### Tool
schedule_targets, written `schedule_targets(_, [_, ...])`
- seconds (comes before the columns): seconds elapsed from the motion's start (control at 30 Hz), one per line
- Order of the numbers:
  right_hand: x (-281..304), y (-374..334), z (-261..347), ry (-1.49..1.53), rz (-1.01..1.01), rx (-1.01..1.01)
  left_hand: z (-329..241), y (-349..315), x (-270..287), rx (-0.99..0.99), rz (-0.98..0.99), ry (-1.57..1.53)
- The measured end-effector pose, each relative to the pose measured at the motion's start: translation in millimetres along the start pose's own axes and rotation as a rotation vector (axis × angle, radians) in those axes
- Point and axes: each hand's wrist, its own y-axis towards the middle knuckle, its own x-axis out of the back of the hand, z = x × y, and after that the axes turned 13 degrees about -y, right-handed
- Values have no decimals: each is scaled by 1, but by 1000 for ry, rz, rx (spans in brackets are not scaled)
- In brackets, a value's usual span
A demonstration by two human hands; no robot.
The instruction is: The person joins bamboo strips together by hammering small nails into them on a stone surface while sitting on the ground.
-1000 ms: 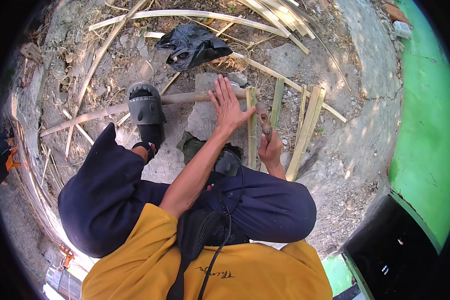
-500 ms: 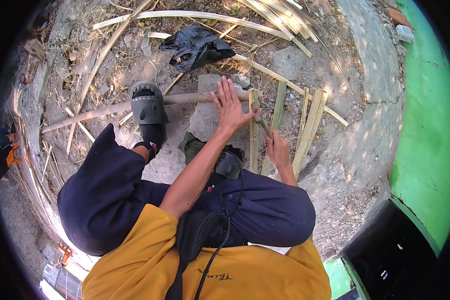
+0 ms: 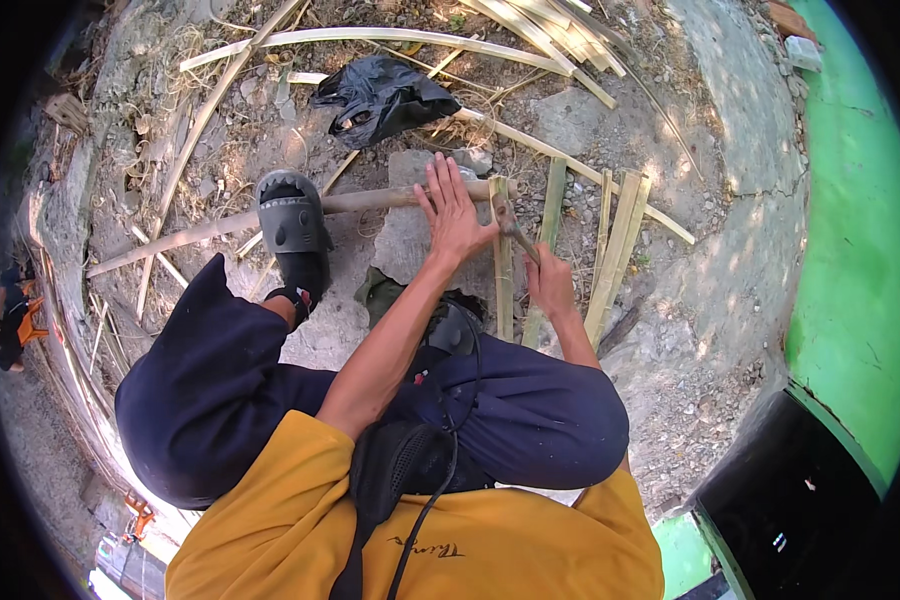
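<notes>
Shirt [image 3: 550, 530] was mustard yellow with some dark script [image 3: 432, 548] on it, trousers [image 3: 530, 415] were dark navy. The shoe [image 3: 292, 220] was charcoal grey with a pale toothy pattern up front. Bag [image 3: 385, 105] was just black, strip [image 3: 503, 275] was pale straw yellow, pole [image 3: 370, 201] was kinda dull brown, and the wall [image 3: 850, 200] was a super loud green.

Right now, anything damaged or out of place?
Yes: a crumpled black plastic bag lies among the pale strips beyond the left hand, looking like stray litter; the concrete at right is visibly cracked.
</notes>
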Motion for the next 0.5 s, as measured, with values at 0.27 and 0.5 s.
schedule_targets(0.27, [5,-3,-6,22,-37,84,2,-1,-1,-13,-12,-21])
schedule_targets(0.5, [15,-2,-10,87,-123,199,4,1,-1,-42,-35,-19])
